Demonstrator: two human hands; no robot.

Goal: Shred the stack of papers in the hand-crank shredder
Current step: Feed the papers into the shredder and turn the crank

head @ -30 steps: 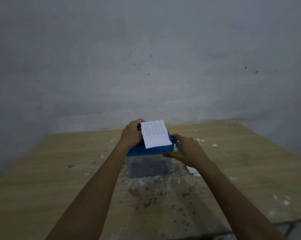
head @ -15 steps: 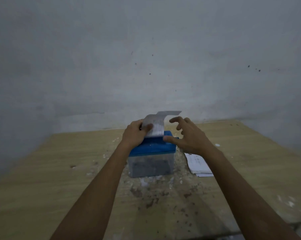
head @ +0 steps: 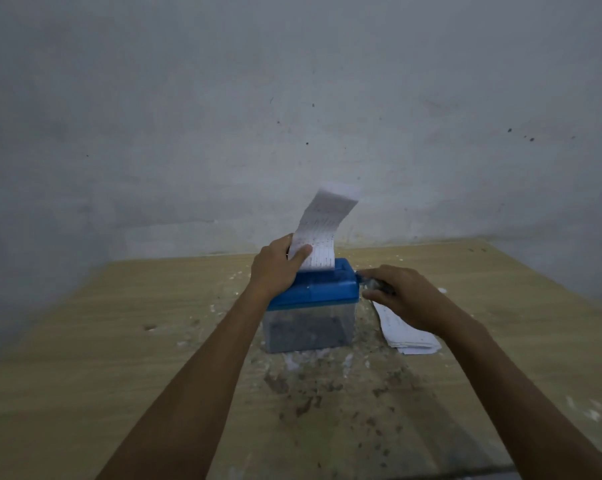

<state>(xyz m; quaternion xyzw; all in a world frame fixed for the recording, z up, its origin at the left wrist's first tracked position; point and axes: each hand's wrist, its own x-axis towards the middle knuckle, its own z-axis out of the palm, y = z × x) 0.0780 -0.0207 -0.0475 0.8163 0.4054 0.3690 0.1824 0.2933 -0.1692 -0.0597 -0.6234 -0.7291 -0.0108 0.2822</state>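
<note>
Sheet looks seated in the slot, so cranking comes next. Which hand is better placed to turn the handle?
Right. The right hand already grips the crank handle beside the shredder; the left hand holds the sheet upright.

Shredder [head: 313, 306] mid-table [head: 85, 341]; paper stack [head: 406, 336] just right of it; wall [head: 292, 116] close behind.

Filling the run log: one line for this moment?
left hand: holds sheet upright in shredder | right hand: on crank | stack: on table
</note>
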